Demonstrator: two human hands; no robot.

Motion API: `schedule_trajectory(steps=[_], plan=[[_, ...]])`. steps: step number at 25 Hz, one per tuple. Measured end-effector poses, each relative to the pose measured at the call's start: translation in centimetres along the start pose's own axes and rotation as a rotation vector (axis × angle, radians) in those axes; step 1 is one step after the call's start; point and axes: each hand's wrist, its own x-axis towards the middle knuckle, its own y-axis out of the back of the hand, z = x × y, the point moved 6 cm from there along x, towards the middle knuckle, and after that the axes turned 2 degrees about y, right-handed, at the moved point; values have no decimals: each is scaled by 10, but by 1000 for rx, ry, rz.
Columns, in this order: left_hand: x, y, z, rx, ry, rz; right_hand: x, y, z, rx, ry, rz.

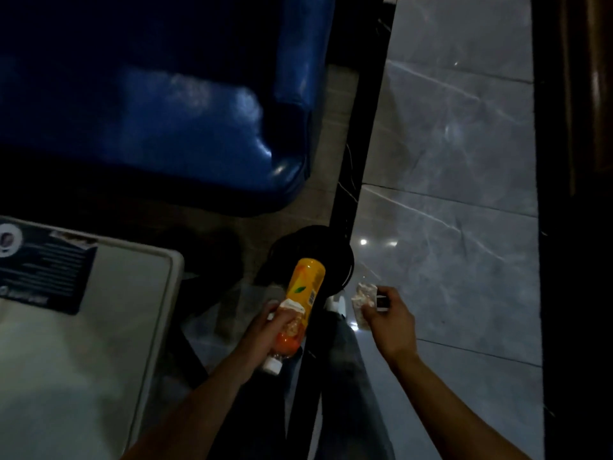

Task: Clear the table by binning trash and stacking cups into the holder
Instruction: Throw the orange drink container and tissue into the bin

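My left hand (265,330) grips an orange juice bottle (303,287) with a yellow label and white cap, together with a crumpled wrapper pressed against it. The bottle's base points away from me, over a round black bin (335,257) on the floor. To the right of the bin, my right hand (388,318) pinches a crumpled pale wrapper (363,298) and a small dark item. The scene is dim and the bin's inside is too dark to make out.
A white folding table (109,327) with a dark printed sheet (43,270) lies at the lower left. A blue padded seat (166,121) fills the upper left. A black pole (358,127) runs down to the bin. Grey marble floor (457,161) spreads right, edged by dark furniture (577,194).
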Motion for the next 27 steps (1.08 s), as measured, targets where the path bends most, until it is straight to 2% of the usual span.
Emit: schedule_trajectory(steps=[7, 11, 17, 21, 27], plan=[[134, -9, -40, 78, 140, 76, 107, -97, 75, -124, -61, -82], [213, -26, -57, 79, 228, 40, 169, -148, 114, -249, -70, -77], [303, -68, -55, -44, 316, 126, 230, -188, 140, -437, -2, -59], [341, -90, -49, -94, 318, 149, 252, -193, 151, -434, -66, -11], [393, -85, -51, 159, 218, 210, 272, -204, 164, -383, -116, 27]])
